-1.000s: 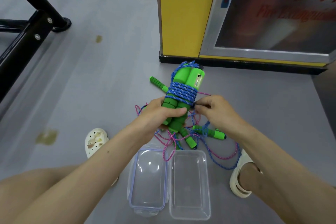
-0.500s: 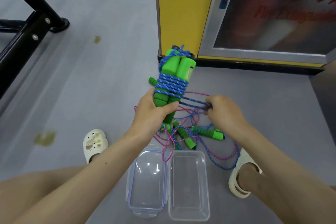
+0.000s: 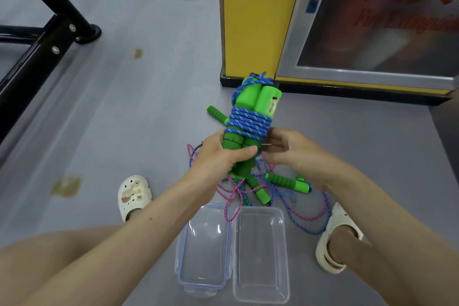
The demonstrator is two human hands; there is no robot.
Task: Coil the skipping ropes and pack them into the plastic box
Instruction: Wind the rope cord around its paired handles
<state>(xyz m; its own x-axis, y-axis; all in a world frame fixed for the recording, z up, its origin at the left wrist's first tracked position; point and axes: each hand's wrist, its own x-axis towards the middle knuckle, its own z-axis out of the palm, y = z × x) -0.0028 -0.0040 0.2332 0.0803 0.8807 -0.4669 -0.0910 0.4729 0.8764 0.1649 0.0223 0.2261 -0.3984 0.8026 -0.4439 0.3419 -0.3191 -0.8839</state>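
The left hand [image 3: 218, 159] grips the 2 green handles [image 3: 258, 99] of a skipping rope, held up beyond the plastic box [image 3: 260, 209], with blue cord [image 3: 249, 123] wound round them. The right hand [image 3: 290, 154] meets the coils with curled fingers; I cannot tell if it pinches cord. Loose ropes [image 3: 311, 218] lie just beyond the box.

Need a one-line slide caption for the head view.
Left hand grips two green handles; right hand touches the blue rope wound round them, with the open plastic box on the floor nearby.
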